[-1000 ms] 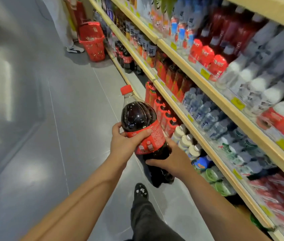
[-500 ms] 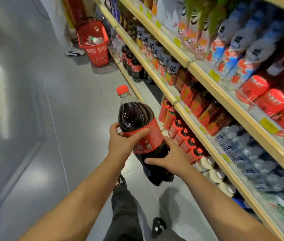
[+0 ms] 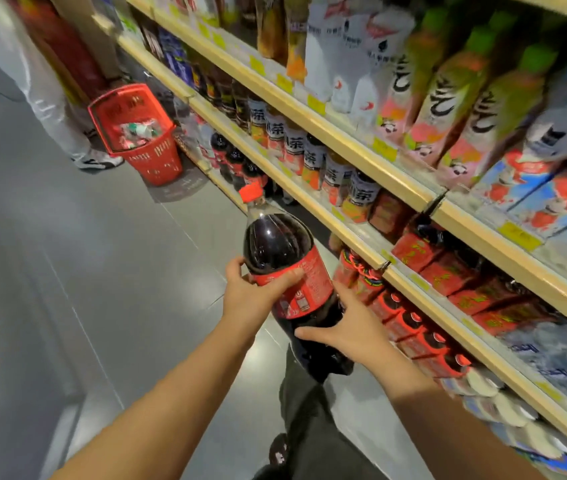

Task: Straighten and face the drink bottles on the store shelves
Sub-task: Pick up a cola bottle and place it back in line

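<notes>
I hold a large cola bottle (image 3: 282,258) with a red cap and red label out over the aisle, tilted with its cap away from me. My left hand (image 3: 251,292) grips its label from the left. My right hand (image 3: 348,330) cups the dark lower body from the right. The wooden shelves (image 3: 355,147) run along the right, packed with drink bottles. More cola bottles (image 3: 237,161) stand on the bottom shelf farther ahead. Red-capped bottles (image 3: 410,323) fill the low shelf just right of my hands.
A red shopping basket (image 3: 143,143) stands on the grey floor ahead beside the shelf, with another person's leg and shoe (image 3: 95,161) just left of it. My own leg and shoe (image 3: 296,427) are below the bottle. Open grey floor (image 3: 67,271) lies to the left.
I have walked forward along the aisle; the basket and the far cola bottles are closer. The bottle stays held in both hands, with the same grip.
</notes>
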### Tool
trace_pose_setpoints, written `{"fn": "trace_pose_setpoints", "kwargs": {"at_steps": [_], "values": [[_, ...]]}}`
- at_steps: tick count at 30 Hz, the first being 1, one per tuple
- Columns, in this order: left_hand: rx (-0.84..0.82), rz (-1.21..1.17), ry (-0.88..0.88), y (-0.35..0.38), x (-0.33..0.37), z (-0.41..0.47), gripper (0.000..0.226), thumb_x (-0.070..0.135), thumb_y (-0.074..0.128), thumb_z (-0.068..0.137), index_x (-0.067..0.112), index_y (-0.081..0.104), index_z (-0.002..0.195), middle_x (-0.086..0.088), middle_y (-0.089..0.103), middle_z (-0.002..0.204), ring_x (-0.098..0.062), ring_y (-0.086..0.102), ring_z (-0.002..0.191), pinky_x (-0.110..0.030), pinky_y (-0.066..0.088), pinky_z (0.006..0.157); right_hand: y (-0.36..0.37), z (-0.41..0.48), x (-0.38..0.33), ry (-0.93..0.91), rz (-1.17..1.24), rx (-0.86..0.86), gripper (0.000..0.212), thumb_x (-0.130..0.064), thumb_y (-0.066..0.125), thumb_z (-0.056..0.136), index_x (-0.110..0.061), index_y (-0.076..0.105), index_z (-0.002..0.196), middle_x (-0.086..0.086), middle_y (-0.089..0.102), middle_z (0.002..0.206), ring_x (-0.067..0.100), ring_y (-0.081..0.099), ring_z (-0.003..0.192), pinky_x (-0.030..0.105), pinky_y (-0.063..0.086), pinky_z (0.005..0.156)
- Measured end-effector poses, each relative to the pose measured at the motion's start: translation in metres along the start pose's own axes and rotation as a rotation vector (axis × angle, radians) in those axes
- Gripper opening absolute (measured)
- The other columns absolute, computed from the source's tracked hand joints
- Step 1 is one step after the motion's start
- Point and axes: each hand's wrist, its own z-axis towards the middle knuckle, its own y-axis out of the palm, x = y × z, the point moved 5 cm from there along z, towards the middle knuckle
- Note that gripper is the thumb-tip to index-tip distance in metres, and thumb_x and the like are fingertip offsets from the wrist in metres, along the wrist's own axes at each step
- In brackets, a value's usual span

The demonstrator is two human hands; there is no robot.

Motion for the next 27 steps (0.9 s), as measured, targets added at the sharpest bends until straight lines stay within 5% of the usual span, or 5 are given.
{"fn": "trace_pose_setpoints", "kwargs": {"at_steps": [12, 15, 18, 25, 27], "values": [[-0.032, -0.073, -0.096, -0.029, 0.037, 0.218, 0.096, 0.036, 0.092, 0.046, 0.025, 0.038, 0.124, 0.002, 0.062, 0.111, -0.018, 0.066, 0.099, -0.042, 0.058, 0.082, 0.031, 0.216, -0.053, 0.097, -0.079, -0.098, 0.096, -0.073, 0.076, 0.039, -0.059, 0.032, 0.123, -0.033, 0.051, 0.098, 0.000, 0.052, 0.093, 0.016, 0.038, 0.083], [-0.067, -0.061, -0.142, -0.042, 0.034, 0.264, 0.092, 0.037, 0.093, 0.045, 0.032, 0.039, 0.118, 0.002, 0.062, 0.111, -0.018, 0.066, 0.099, -0.041, 0.057, 0.082, 0.050, 0.252, -0.063, 0.132, -0.071, -0.120, 0.100, -0.070, 0.077, 0.039, -0.057, 0.032, 0.128, -0.031, 0.051, 0.104, 0.002, 0.053, 0.098, 0.023, 0.043, 0.087], [-0.125, -0.026, -0.167, -0.058, 0.026, 0.316, 0.085, 0.039, 0.089, 0.043, 0.035, 0.040, 0.112, 0.003, 0.061, 0.112, -0.018, 0.065, 0.100, -0.041, 0.056, 0.084, 0.075, 0.288, -0.069, 0.155, -0.083, -0.085, 0.079, -0.072, 0.075, 0.038, -0.069, 0.030, 0.102, -0.035, 0.051, 0.088, -0.005, 0.052, 0.083, 0.020, 0.041, 0.071], [-0.214, 0.109, -0.214, -0.098, -0.007, 0.450, 0.094, 0.049, 0.091, 0.036, 0.036, 0.038, 0.112, 0.005, 0.064, 0.106, -0.012, 0.068, 0.092, -0.036, 0.058, 0.077, 0.165, 0.390, -0.049, 0.299, -0.026, 0.045, 0.103, -0.078, 0.071, 0.034, -0.053, 0.031, 0.126, -0.025, 0.059, 0.113, 0.010, 0.057, 0.105, 0.028, 0.041, 0.083], [-0.232, 0.166, -0.232, -0.099, -0.027, 0.487, 0.092, 0.053, 0.088, 0.034, 0.040, 0.038, 0.109, 0.006, 0.064, 0.105, -0.013, 0.068, 0.093, -0.040, 0.057, 0.082, 0.190, 0.417, -0.030, 0.343, 0.027, 0.083, 0.102, -0.080, 0.071, 0.032, -0.055, 0.033, 0.124, -0.034, 0.056, 0.102, 0.004, 0.055, 0.101, 0.025, 0.038, 0.080]]}}
